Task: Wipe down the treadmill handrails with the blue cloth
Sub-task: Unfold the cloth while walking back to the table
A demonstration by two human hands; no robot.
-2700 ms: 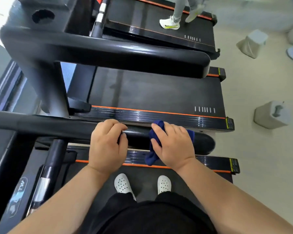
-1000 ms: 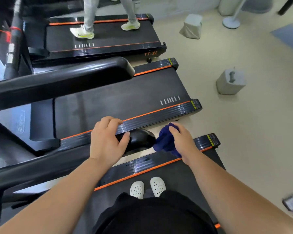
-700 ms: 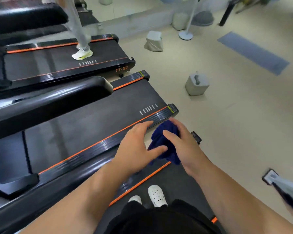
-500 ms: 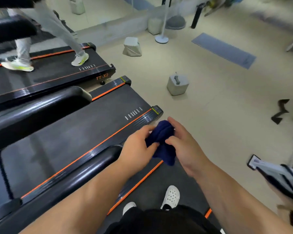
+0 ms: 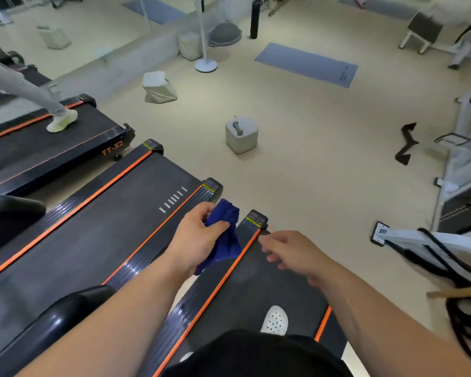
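My left hand [image 5: 199, 240] grips the dark blue cloth [image 5: 225, 235], which hangs bunched from its fingers above the rear of the treadmill deck [image 5: 256, 289]. To the right, my right hand [image 5: 291, 251] hovers over the deck holding nothing, its fingers loosely curled. The black handrail [image 5: 63, 319] that I stand beside ends at the lower left, below my left forearm. Neither hand touches it. A second handrail end [image 5: 11, 210] belongs to the neighbouring treadmill at the far left.
The neighbouring treadmill belt [image 5: 93, 227] lies to the left. Beyond it a person's shoe [image 5: 61, 122] steps on a third treadmill. A grey block with a dumbbell [image 5: 241, 134], a yoga mat [image 5: 306, 63] and a white machine frame [image 5: 419, 240] with black cables stand around on the beige floor.
The cloth has passed from my right hand to my left. My left hand let go of the handrail, my right hand drew away to the right, and my view swung right.
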